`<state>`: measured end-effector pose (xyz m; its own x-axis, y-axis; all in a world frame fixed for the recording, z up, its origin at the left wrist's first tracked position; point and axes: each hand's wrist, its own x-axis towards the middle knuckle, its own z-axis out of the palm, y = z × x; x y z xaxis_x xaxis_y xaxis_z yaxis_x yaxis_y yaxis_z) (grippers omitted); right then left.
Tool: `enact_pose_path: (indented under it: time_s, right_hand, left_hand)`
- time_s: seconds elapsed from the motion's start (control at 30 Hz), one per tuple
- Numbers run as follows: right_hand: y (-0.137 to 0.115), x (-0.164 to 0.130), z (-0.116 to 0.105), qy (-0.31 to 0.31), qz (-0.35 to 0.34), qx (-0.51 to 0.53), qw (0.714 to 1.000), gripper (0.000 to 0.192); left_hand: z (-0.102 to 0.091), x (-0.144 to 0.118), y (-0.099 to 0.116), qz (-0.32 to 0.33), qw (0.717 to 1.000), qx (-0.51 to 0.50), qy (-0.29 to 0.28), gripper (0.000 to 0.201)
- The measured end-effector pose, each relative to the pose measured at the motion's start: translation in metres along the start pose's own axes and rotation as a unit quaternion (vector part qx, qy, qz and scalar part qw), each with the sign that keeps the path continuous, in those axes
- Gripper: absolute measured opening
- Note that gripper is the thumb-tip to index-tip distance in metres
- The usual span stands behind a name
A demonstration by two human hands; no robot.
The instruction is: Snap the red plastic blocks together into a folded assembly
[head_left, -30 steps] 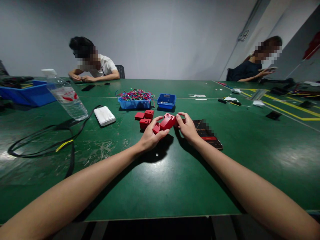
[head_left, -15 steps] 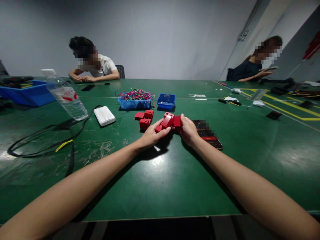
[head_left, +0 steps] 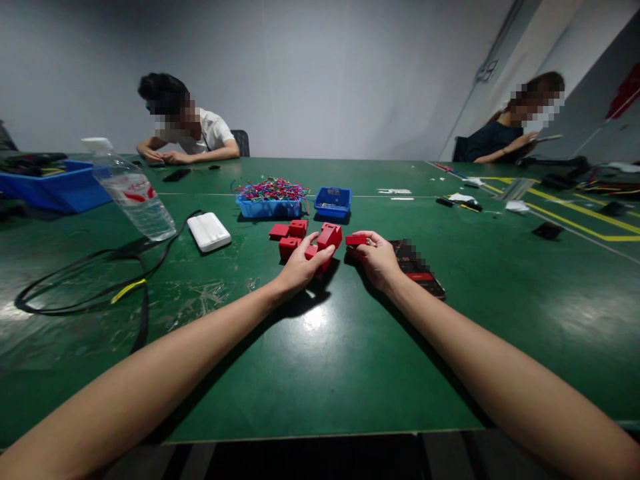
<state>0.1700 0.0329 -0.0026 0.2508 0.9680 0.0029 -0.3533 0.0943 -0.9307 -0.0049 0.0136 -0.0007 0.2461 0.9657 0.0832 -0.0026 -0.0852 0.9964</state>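
**Red plastic parts held apart at the centre of the frame**

A chunky red plastic block assembly [head_left: 323, 241] is gripped by the left hand [head_left: 299, 268], fingers curled around it just above the glossy green worktop [head_left: 320, 360]. A small flat red plastic piece [head_left: 357, 240] is pinched between thumb and fingertips of the right hand [head_left: 379, 259]. The small piece lies just right of the assembly, a narrow gap between them; its long axis runs left to right, pointing at the assembly. Three loose red plastic blocks [head_left: 289, 239] sit just left of the assembly, nearer the left hand. Behind them, a blue plastic tray of coloured wires [head_left: 271, 198] and a small blue plastic bin [head_left: 333, 202] are seen. A dark phone [head_left: 417, 270] lies beside the right hand.
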Motion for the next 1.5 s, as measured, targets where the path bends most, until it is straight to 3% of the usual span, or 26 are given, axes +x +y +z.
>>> enact_pose_path:
  time_s: [0.2,0.33,0.47,0.57,0.67,0.77,0.93,1.07,1.27,1.4,1.5]
  right_hand:
    - [-0.011,-0.004,0.006,0.009,0.068,0.066,0.995,0.024]
    - [-0.018,-0.006,0.006,0.008,0.113,0.128,0.985,0.013]
    - [-0.021,-0.007,0.006,-0.023,0.116,0.142,0.983,0.024]
    - [-0.018,-0.007,0.008,-0.006,0.126,0.107,0.986,0.016]
    - [-0.014,-0.008,0.009,0.007,0.113,0.076,0.991,0.004]
    - [-0.013,-0.008,0.010,-0.004,0.099,0.082,0.992,0.008]
    - [-0.018,-0.009,0.010,0.006,0.135,0.103,0.985,0.018]
    - [-0.017,-0.009,0.009,-0.022,0.106,0.117,0.987,0.009]
    - [-0.014,-0.009,0.010,-0.025,0.064,0.147,0.987,0.032]
    - [-0.016,-0.009,0.010,-0.027,0.045,0.126,0.991,0.028]
    - [-0.018,-0.010,0.009,-0.021,0.069,0.070,0.995,0.031]
  left_hand:
    - [-0.001,-0.003,0.006,0.028,0.999,0.023,-0.016,0.081]
    - [-0.004,0.000,0.002,0.048,0.998,0.038,-0.029,0.066]
    - [-0.005,0.002,0.000,0.029,0.999,0.029,-0.018,0.064]
    - [-0.004,0.001,0.003,0.006,0.999,0.031,-0.026,0.062]
    - [-0.004,0.000,0.007,-0.001,0.999,0.036,-0.037,0.054]
    - [-0.003,-0.001,0.009,-0.002,0.999,0.038,-0.035,0.049]
    - [-0.002,-0.006,0.010,-0.024,0.999,0.021,-0.036,0.059]
    - [-0.004,-0.005,0.010,-0.031,0.998,0.024,-0.039,0.068]
    - [-0.009,0.002,0.009,-0.013,0.997,0.028,-0.070,0.048]
    - [-0.006,0.002,0.011,-0.024,0.997,-0.005,-0.068,0.051]
    - [-0.004,-0.001,0.012,-0.026,0.996,-0.049,-0.071,0.055]
